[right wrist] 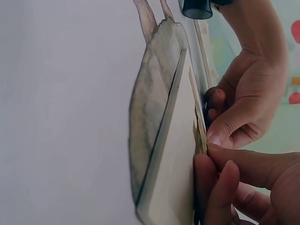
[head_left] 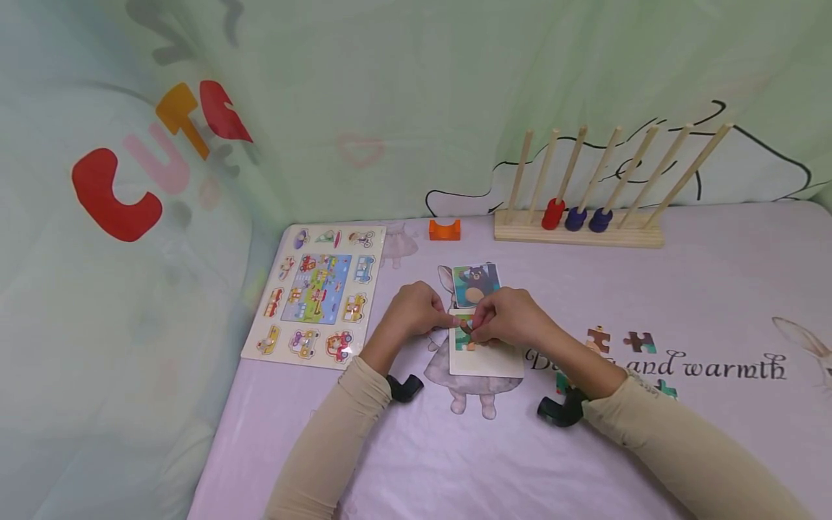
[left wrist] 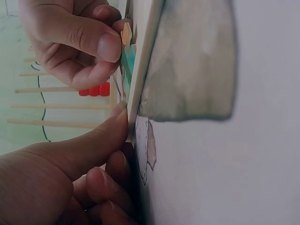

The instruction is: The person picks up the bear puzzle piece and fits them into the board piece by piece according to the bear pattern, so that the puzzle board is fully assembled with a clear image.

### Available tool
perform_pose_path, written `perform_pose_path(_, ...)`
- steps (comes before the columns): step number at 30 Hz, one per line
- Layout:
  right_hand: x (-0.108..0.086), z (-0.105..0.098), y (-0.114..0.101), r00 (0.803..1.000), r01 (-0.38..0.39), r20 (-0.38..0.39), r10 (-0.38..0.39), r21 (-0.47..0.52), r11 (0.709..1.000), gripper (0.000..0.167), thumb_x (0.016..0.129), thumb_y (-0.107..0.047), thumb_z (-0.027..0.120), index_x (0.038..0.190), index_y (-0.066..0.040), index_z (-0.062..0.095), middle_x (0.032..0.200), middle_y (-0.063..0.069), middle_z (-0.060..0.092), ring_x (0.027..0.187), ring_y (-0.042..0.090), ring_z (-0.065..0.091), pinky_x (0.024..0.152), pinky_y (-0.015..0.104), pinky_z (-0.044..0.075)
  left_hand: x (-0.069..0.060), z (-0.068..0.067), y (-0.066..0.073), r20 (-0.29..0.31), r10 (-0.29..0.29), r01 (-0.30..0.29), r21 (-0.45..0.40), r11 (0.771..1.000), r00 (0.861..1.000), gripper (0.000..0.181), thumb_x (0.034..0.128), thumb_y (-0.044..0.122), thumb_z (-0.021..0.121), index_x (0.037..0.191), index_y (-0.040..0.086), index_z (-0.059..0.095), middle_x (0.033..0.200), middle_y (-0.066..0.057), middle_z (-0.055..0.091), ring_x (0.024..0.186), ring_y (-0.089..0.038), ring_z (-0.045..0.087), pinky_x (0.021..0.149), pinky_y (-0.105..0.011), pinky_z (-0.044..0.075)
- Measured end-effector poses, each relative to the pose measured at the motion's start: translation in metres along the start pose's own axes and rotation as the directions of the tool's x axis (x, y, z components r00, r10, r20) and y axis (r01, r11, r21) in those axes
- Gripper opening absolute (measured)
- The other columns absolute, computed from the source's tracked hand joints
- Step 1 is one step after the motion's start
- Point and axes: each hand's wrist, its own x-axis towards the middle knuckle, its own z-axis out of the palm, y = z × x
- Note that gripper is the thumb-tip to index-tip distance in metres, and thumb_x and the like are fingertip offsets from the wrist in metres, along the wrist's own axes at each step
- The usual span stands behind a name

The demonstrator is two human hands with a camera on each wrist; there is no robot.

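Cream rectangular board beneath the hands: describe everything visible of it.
The cream rectangular board is thin and looks wooden, plain along its lower part. It lies flat on the pale lilac cloth, over part of a printed rabbit. Flat green puzzle pieces sit at its upper left. The bare left hand touches its left edge with the thumb; the bare right hand, pinching a puzzle piece, hides its upper right.

Soft, even light fills the head view, with gentle shading in the folds toward the front edge of the tablecloth [head_left: 429,462]. Both wrist views look dimmer and greyer, the stacking-peg rack [left wrist: 93,89] and the curtain [right wrist: 286,126] blurred behind.
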Motion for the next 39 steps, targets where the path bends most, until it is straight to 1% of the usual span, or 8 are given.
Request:
perform_pose_path(9, 0.0, 0.001, -0.001, 1.0, -0.009, -0.007, 0.009, -0.014, 1.0, 0.013, 0.081, -0.017, 0.084, 0.078, -0.011, 0.072, 0.064, 0.002, 0.067, 0.062, 0.015, 0.06, 0.058, 0.028, 0.044, 0.001, 0.0, -0.001, -0.004, 0.012, -0.012, 0.005, 1.0, 1.0, 0.039, 0.0788, 0.041, 0.088, 0.061, 0.014, 0.067, 0.048, 0.003, 0.05, 0.047, -0.01, 0.049, 0.047, -0.025, 0.032)
perform_pose_path(16, 0.0, -0.005, 0.005, 0.999, -0.011, 0.038, 0.011, 0.01, 1.0, 0.016, 0.088, -0.023, 0.079, 0.08, -0.012, 0.071, 0.063, 0.003, 0.066, 0.062, 0.017, 0.062, 0.061, 0.03, 0.038, 0.001, 0.001, -0.002, 0.002, 0.034, -0.034, 0.008, 0.999, 0.999, 0.039, 0.0804, 0.041, 0.087, 0.062, 0.015, 0.066, 0.05, 0.004, 0.05, 0.049, -0.01, 0.049, 0.048, -0.024, 0.033)
perform_pose_path(22, 0.001, -0.006, 0.008, 0.997, 0.006, 0.071, -0.008, 0.03, 1.0, 0.012, 0.085, -0.018, 0.08, 0.082, -0.011, 0.071, 0.067, 0.002, 0.065, 0.062, 0.017, 0.064, 0.062, 0.03, 0.042, -0.002, -0.002, -0.003, 0.014, 0.052, -0.052, -0.023, 0.998, 0.999, 0.039, 0.0804, 0.042, 0.087, 0.062, 0.014, 0.066, 0.05, 0.004, 0.05, 0.048, -0.01, 0.049, 0.048, -0.024, 0.033)
perform_pose_path(27, 0.003, -0.004, 0.009, 0.997, 0.01, 0.072, -0.011, 0.016, 1.0, 0.014, 0.084, -0.019, 0.082, 0.082, -0.012, 0.071, 0.067, 0.0, 0.065, 0.06, 0.016, 0.065, 0.061, 0.029, 0.042, -0.004, -0.005, -0.004, 0.035, 0.068, -0.067, -0.041, 0.997, 0.997, 0.039, 0.0787, 0.042, 0.088, 0.063, 0.013, 0.067, 0.051, 0.004, 0.051, 0.05, -0.01, 0.049, 0.048, -0.024, 0.033)
perform_pose_path(32, 0.004, -0.004, 0.01, 0.997, 0.018, 0.073, -0.018, 0.004, 1.0, 0.014, 0.085, -0.019, 0.082, 0.083, -0.012, 0.071, 0.066, 0.0, 0.065, 0.06, 0.015, 0.064, 0.061, 0.029, 0.041, -0.004, -0.006, -0.004, 0.065, 0.067, -0.065, -0.04, 0.997, 0.996, 0.037, 0.0755, 0.041, 0.09, 0.064, 0.015, 0.068, 0.054, 0.004, 0.054, 0.053, -0.01, 0.051, 0.049, -0.024, 0.033)
perform_pose_path(39, 0.004, -0.004, 0.01, 0.997, 0.01, 0.075, -0.01, 0.006, 1.0, 0.014, 0.085, -0.018, 0.082, 0.083, -0.011, 0.07, 0.067, 0.0, 0.066, 0.06, 0.015, 0.064, 0.06, 0.028, 0.041, -0.005, -0.007, -0.003, 0.067, 0.082, -0.08, -0.025, 0.996, 0.994, 0.034, 0.0756, 0.037, 0.091, 0.064, 0.014, 0.068, 0.054, 0.004, 0.055, 0.054, -0.01, 0.051, 0.049, -0.024, 0.035)
